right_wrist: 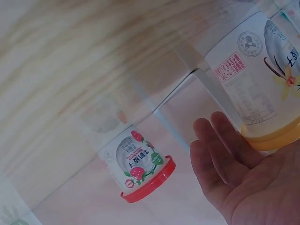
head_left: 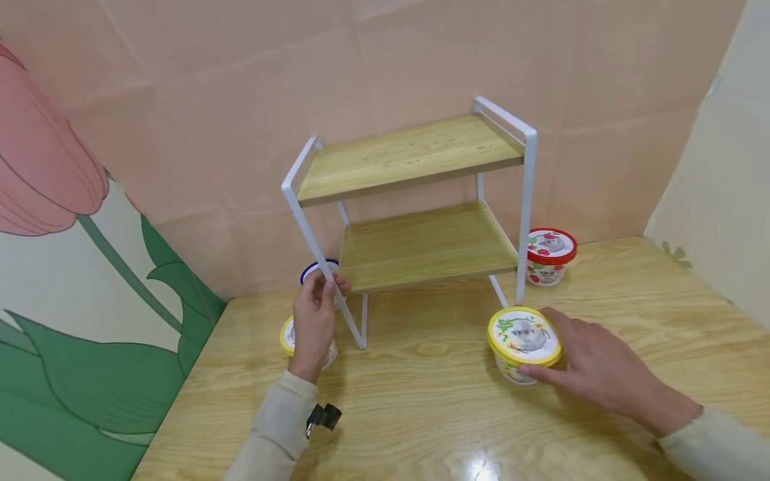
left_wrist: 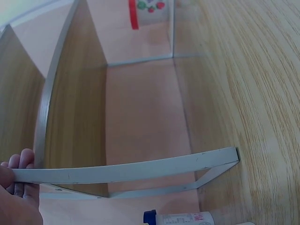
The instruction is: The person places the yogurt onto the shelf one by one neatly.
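A two-tier shelf point(head_left: 415, 247) with wooden boards and a white metal frame stands on the table. My left hand point(head_left: 315, 310) grips its front left leg, and the fingers point(left_wrist: 24, 161) show around the white bar in the left wrist view. At the shelf's front right, a yellow-lidded tub point(head_left: 523, 341) stands upright. Beside it my right hand point(head_left: 607, 364) has its thumb by the front of the lid and its fingers along the right side. In the right wrist view those fingers point(right_wrist: 218, 154) look loosely extended; whether they touch the tub, I cannot tell.
A red-lidded tub point(head_left: 549, 257) with strawberry pictures stands behind the shelf's right side. Left of the shelf are a blue-lidded tub point(head_left: 311, 268) and another yellow-lidded tub point(head_left: 287, 336), both partly hidden by my left hand. A pink backdrop point(head_left: 240, 133) rises behind.
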{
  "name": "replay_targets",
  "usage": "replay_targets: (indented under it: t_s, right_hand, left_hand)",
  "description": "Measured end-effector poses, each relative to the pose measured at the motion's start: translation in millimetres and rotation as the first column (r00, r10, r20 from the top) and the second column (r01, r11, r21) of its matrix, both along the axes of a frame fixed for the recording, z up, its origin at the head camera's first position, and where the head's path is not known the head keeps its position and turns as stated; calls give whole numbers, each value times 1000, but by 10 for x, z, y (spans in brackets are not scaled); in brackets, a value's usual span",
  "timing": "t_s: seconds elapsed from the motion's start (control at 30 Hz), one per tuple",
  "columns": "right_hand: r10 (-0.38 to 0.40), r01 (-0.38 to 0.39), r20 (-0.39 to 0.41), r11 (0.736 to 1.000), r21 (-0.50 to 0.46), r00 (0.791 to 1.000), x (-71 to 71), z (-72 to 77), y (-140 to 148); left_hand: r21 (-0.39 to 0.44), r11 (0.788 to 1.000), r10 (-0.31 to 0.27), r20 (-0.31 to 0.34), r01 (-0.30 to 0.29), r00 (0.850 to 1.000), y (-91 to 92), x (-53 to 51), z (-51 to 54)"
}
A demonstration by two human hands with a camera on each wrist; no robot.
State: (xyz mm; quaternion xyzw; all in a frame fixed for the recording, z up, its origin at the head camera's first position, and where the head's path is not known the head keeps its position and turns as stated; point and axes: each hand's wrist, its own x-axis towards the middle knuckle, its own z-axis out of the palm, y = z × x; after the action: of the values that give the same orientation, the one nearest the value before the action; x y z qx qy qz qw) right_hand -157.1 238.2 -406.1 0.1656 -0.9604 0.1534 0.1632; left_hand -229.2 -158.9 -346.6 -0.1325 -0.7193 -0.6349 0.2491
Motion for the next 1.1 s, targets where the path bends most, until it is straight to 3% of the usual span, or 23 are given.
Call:
replay_targets:
  t_s: [0.5,1.1]
  right_hand:
    - [8,-9,-12,998,-61,1000,6,13,-56]
    - [53,-35,125,989,-142,991,-60,38,-89]
  left_hand:
    - [4,1000,-8,3,8,1000,5,-1,11]
    - [9,1000,0,1,0,1000,10,-1,1]
